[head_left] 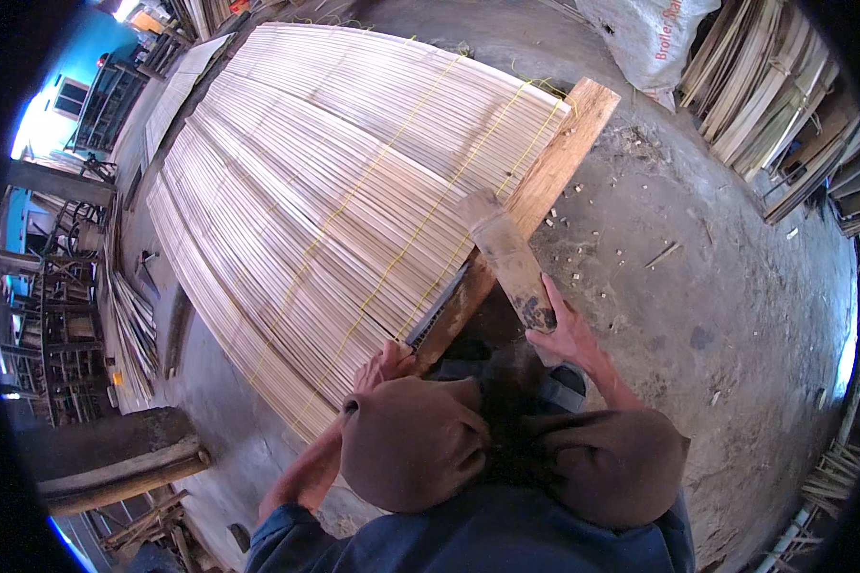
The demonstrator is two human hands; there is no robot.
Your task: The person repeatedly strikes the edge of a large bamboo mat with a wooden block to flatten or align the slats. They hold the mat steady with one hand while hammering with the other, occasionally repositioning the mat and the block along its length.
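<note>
Wooden beam (pixel 573 138) as landmark: slat mat (pixel 344 181) at its left; right hand (pixel 571 339) clasping a wooden block (pixel 514 260) across it; left hand (pixel 382 368), curled, near its lower end, contents indeterminable.

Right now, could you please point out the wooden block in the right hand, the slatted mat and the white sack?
Wooden block (pixel 512 263): head view, middle of its long face.
Slatted mat (pixel 317 196): head view, middle of its slats.
White sack (pixel 638 44): head view, its side.
</note>
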